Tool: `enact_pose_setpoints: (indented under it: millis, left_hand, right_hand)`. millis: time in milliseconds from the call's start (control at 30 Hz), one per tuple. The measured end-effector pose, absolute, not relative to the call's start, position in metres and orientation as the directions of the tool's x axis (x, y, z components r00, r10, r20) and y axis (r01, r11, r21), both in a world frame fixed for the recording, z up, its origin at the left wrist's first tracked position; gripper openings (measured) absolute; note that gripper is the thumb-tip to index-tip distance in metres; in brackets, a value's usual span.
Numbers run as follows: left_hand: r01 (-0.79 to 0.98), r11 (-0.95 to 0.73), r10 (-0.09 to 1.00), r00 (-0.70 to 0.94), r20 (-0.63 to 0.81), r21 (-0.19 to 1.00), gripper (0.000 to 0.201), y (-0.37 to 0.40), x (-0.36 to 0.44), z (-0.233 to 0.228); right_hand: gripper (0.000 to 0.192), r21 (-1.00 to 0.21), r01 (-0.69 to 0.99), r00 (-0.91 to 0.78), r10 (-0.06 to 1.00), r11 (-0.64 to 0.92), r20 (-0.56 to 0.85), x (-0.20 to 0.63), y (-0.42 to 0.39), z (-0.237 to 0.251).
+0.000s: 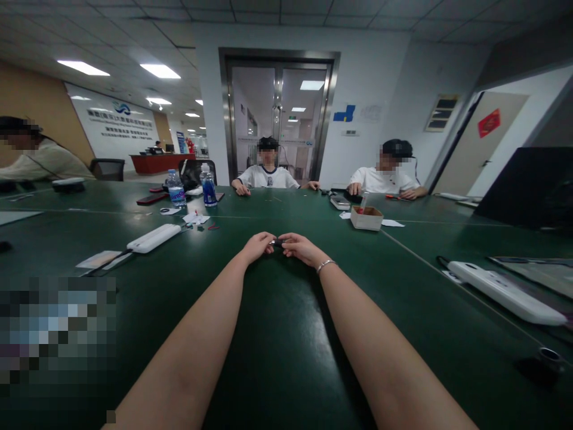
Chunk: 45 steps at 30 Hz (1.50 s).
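Both my arms stretch out over the dark green table (pixel 277 322). My left hand (pixel 258 245) and my right hand (pixel 301 246) meet at the fingertips. Together they pinch a small dark object (pixel 278 242), one hand at each end. It is too small to tell what it is. A thin silver bracelet (pixel 326 264) circles my right wrist.
A white power strip (pixel 153 237) lies to the left, another (pixel 508 292) to the right. A small open cardboard box (pixel 366 217) stands ahead right. Two water bottles (pixel 176 189) stand far left. Three people sit at the table; a black screen (pixel 523 185) rises at the right.
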<state>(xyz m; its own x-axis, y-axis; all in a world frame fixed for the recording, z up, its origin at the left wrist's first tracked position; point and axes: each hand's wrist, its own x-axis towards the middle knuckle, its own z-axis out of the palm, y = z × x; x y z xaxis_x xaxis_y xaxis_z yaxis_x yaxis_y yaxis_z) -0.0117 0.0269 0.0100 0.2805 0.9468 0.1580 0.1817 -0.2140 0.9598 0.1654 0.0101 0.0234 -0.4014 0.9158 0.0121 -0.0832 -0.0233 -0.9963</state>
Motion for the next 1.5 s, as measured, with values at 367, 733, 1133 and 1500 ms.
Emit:
enact_pose_setpoints:
  millis: [367, 733, 1133, 1500]
  left_hand:
    - [0.339, -0.321, 0.937, 0.246, 0.246, 0.884, 0.027, 0.027, -0.015, 0.003]
    - [0.297, -0.328, 0.924, 0.299, 0.239, 0.897, 0.026, 0.028, -0.016, 0.001]
    - [0.307, -0.345, 0.924, 0.276, 0.264, 0.887, 0.024, 0.030, -0.015, -0.001]
    - [0.327, -0.361, 0.920, 0.279, 0.276, 0.873, 0.029, 0.029, -0.016, -0.001]
  right_hand:
    - [0.024, -0.996, -0.088, -0.388, 0.922, -0.031, 0.005, 0.165, 0.010, 0.023]
    - [0.022, -0.995, -0.085, -0.384, 0.923, -0.049, -0.012, 0.165, 0.009, 0.025]
    - [0.024, -0.992, -0.116, -0.347, 0.938, -0.041, 0.002, 0.165, 0.012, 0.021]
    - [0.023, -0.992, -0.113, -0.353, 0.936, -0.048, -0.005, 0.163, 0.010, 0.024]
